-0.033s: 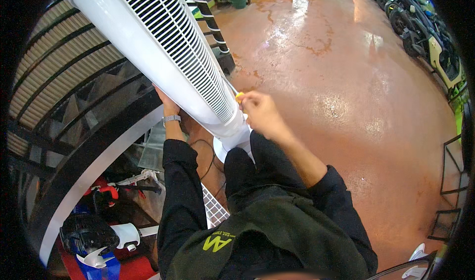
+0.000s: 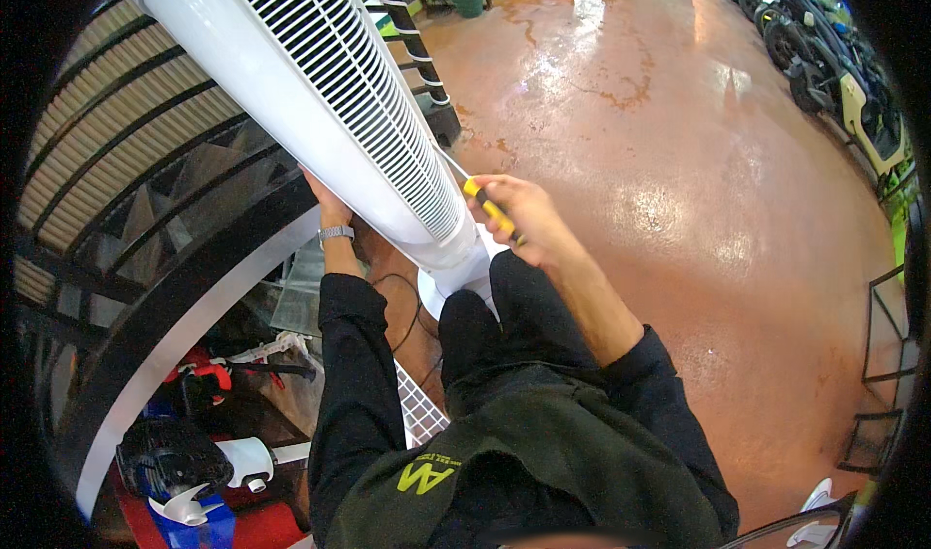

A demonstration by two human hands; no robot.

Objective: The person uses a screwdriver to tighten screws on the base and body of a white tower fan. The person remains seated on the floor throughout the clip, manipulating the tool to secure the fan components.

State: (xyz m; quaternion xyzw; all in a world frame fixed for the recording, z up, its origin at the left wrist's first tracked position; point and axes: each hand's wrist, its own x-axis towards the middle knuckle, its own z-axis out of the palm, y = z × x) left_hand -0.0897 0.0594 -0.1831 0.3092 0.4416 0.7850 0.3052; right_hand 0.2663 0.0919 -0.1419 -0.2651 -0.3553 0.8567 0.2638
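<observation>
I see that my right hand (image 2: 529, 219) has changed its hold: the screwdriver (image 2: 496, 215) shows its yellow-and-black handle now, while before the fingers covered almost all of it.

This view looks down from the person's head — from the left one of two cameras worn there. It faces down and a bit forward. The dark top (image 2: 524, 442) is very close, at the bottom edge. The left hand (image 2: 328, 198) and right hand (image 2: 531, 217) are a little farther out. The parked motorbikes (image 2: 810, 59) are far off, top right — the wide round lens bends straight lines.
</observation>
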